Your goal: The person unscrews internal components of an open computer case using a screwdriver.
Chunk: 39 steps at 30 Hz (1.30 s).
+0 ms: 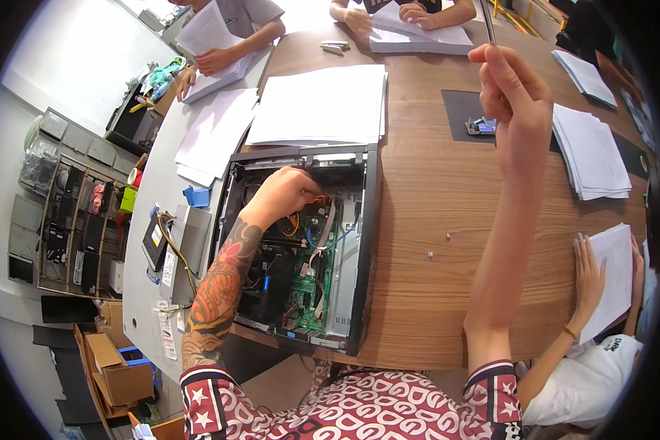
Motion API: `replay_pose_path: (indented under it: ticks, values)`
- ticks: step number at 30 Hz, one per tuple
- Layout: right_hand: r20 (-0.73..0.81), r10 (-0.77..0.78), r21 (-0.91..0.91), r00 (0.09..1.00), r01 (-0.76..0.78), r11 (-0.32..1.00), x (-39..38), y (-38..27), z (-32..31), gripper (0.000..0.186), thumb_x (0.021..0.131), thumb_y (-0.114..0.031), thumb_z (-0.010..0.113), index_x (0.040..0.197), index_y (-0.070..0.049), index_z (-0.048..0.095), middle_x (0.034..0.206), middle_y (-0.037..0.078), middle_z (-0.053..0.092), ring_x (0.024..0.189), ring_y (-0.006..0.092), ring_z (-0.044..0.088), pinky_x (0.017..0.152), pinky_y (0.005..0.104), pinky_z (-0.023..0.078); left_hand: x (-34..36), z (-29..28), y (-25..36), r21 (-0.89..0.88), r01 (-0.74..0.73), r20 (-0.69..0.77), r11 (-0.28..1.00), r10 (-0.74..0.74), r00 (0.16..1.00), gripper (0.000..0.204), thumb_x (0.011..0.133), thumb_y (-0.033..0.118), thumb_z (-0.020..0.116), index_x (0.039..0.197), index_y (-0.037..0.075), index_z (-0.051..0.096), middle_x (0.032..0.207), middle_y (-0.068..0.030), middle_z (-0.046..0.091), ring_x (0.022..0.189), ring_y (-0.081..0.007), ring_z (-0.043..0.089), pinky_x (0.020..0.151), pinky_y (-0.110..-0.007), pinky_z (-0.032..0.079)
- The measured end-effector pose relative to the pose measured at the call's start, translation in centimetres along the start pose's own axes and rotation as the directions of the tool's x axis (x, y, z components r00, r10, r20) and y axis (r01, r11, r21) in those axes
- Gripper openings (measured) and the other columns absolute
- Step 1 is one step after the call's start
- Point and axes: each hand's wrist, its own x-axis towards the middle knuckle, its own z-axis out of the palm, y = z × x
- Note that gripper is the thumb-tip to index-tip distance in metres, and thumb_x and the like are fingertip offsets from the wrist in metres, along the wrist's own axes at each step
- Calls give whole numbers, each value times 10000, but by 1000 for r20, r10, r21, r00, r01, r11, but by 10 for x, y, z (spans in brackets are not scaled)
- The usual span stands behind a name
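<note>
An open desktop computer case [374, 279] lies on its side in front of me, with its green circuit board [306, 286] exposed. My left hand [286, 192] reaches into the far part of the case, its fingers closed around a bundle of orange and red wires [320, 199]. Blue cables and a flat grey ribbon cable [329, 220] run beside it. Raised high over the table's right side, my right hand [517, 92] pinches a slim dark metal rod [488, 26]. The rod's upper end leaves the picture, so its kind is unclear.
Left of the case stands a metal power supply [185, 246] with loose wires. Paper stacks [315, 106] lie behind the case and at right [590, 150]. Two small screws [430, 254] rest on the wooden table [418, 315]. Several people handle papers around it.
</note>
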Motion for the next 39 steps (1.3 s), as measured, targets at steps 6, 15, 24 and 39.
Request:
replay_pose_path:
  ticks: [6, 15, 24, 39]
  values:
    - [14, 4, 8, 1000, -4, 1000, 0, 3, 4, 245, 940, -248, 681, 954, -10, 737, 651, -80, 434, 542, 5, 296, 488, 222, 153, -7, 0, 3, 51, 63, -34, 997, -62, 998, 136, 764, 151, 710, 875, 105, 773, 873, -87, 714, 875, -297, 675, 787, -403, 543]
    - [22, -3, -17, 1000, 4, 1000, -1, 3, 6, 233, 939, -243, 685, 954, -19, 746, 646, -74, 447, 542, 2, 311, 484, 218, 170, -6, -2, 14, 150, 43, -35, 988, -38, 999, 129, 785, 145, 711, 890, 91, 761, 904, -93, 718, 887, -292, 679, 797, -391, 546]
    - [40, -13, -38, 999, 14, 999, -1, 7, 8, 228, 926, -253, 703, 935, -31, 752, 653, -66, 482, 562, 4, 349, 490, 206, 194, -5, 2, 10, 79, 32, 19, 996, -34, 999, 123, 791, 117, 717, 898, 65, 751, 892, -113, 716, 882, -305, 681, 782, -402, 542]
    - [-14, 68, -3, 998, -68, 998, -1, 8, 10, 273, 927, -281, 687, 930, -13, 738, 652, -63, 447, 544, 15, 312, 494, 216, 168, -5, 2, 6, -142, 169, -12, 975, -173, 985, 160, 745, 84, 719, 892, 34, 757, 822, -147, 722, 787, -314, 699, 755, -367, 554]
